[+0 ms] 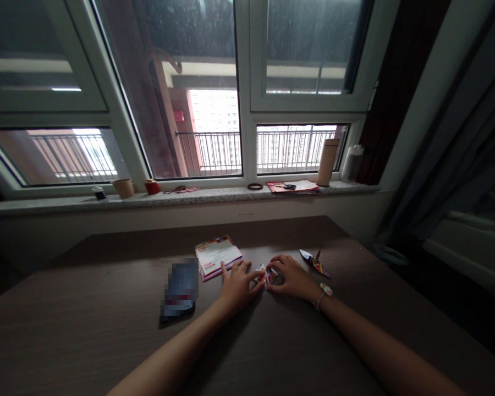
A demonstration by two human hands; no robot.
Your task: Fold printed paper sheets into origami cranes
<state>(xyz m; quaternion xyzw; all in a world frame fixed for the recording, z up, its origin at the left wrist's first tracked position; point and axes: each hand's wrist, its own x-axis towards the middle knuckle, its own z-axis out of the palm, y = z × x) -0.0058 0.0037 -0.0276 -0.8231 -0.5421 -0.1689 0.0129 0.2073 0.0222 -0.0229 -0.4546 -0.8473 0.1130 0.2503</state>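
Note:
A small piece of folded printed paper [265, 276], white, pink and red, is on the table between my two hands. My left hand [240, 286] has its thumb and forefinger at the paper's left side, while its other fingers extend toward a stack of printed sheets [218, 256]. From the right, my right hand [291, 276] curls its thumb and fingers around the paper's other edge, hiding part of it. A second folded printed paper [314, 262], with a pale pointed end, rests beyond my right hand. My right wrist wears a bracelet [325, 290].
A phone-like dark object [180, 290], blurred out, lies left on the brown table [107, 324]. Along the windowsill [214, 196] stand a paper cup [124, 188], a red spool [152, 187], a beaded bracelet [254, 186], scissors [289, 187] on papers, and a tan flask [327, 162].

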